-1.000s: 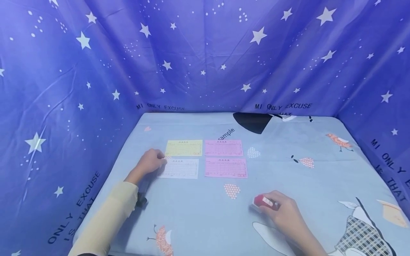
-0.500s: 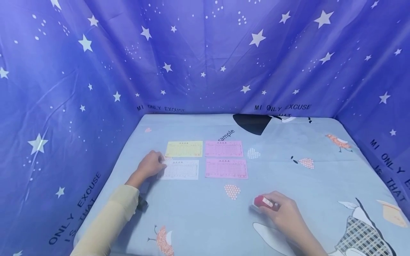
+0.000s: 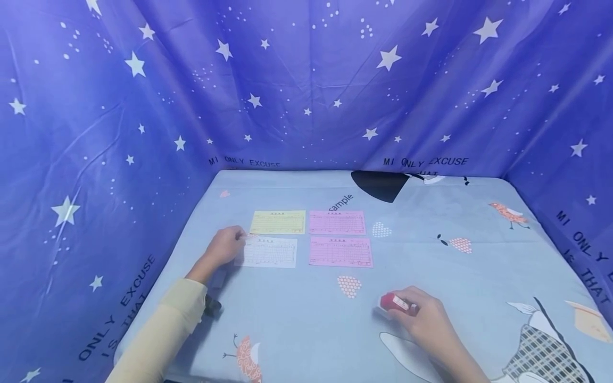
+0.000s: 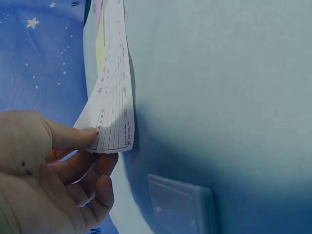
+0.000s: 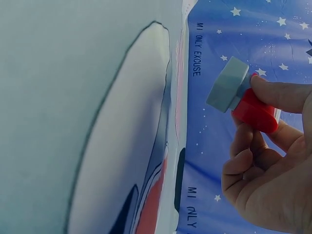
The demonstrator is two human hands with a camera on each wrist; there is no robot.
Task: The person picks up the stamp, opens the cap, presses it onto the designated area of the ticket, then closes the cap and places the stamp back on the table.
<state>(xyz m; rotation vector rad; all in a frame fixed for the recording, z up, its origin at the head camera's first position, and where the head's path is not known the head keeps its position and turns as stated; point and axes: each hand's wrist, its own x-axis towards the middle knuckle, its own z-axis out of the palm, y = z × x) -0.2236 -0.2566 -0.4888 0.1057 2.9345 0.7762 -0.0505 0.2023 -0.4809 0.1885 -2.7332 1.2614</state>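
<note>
In the head view my left hand (image 3: 225, 247) is at the left edge of a white printed form (image 3: 268, 252). The left wrist view shows its thumb and fingers pinching the end of the white form (image 4: 112, 117), which is raised off the cloth. At the front right my right hand (image 3: 426, 314) holds a red stamp (image 3: 394, 301). In the right wrist view the stamp (image 5: 256, 112) is gripped between thumb and fingers, with its pale block-shaped end pointing away from the palm. A yellow form (image 3: 279, 222) and two pink forms (image 3: 337, 222) lie flat around the white one.
A flat translucent case (image 4: 180, 202) lies on the cloth below my left wrist, mostly hidden by the arm in the head view. Light blue patterned cloth (image 3: 297, 324) covers the surface. Purple-blue starry curtains (image 3: 306, 80) enclose the back and sides.
The head view has shifted slightly. My left hand stays at the white form with barely any movement, and my right hand keeps holding the stamp in the same place.
</note>
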